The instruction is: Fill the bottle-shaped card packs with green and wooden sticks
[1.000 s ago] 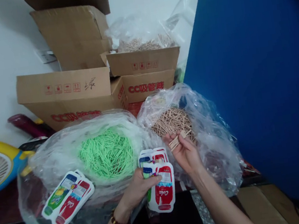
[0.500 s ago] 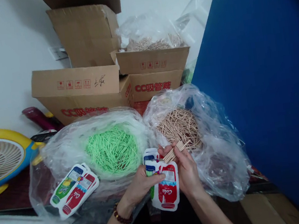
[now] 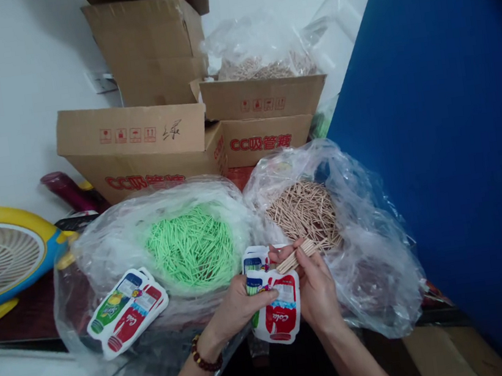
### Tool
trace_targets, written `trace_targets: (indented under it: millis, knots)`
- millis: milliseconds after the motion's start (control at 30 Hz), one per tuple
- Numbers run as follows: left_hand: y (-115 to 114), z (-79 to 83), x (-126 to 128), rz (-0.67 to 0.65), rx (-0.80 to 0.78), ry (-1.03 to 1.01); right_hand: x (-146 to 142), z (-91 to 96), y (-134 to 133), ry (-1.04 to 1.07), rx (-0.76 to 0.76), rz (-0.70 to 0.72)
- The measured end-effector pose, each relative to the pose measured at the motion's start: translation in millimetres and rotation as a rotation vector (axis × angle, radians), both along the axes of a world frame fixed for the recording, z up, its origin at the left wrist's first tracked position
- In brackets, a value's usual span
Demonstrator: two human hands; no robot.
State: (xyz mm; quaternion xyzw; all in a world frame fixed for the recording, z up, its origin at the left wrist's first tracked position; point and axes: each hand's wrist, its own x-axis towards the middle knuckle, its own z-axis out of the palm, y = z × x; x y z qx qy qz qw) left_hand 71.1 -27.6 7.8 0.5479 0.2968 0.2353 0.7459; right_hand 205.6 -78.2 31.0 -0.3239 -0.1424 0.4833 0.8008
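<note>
Several tan sticks (image 3: 295, 257) in right hand (image 3: 318, 284), packet (image 3: 283, 319) in left hand (image 3: 239, 307).

The left fingers (image 3: 262, 300) grip a Cola-printed card (image 3: 283, 320) while the right fingers (image 3: 305, 261) hold tan sticks (image 3: 293, 259).

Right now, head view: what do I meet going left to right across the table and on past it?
Fan → loose drink cards → green stick pile → held drink cards in the left hand → brown stick pile → blue board.
</note>
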Motion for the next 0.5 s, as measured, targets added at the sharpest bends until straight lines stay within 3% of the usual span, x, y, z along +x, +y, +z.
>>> trace_targets:
  millis: [167, 367, 500]
  knots:
    - [1, 2.9, 0, 0.012, 0.001, -0.025, 4, -4.8, -2, -0.115, 0.015, 0.063]
    - [12, 11.9, 8, 0.039, 0.035, -0.037, 28, 0.7, 5, -0.387, 0.029, 0.388]
    - [21, 21.8, 18, 0.004, 0.016, -0.051, 45, 10.0, 19, -0.416, 0.036, 0.380]
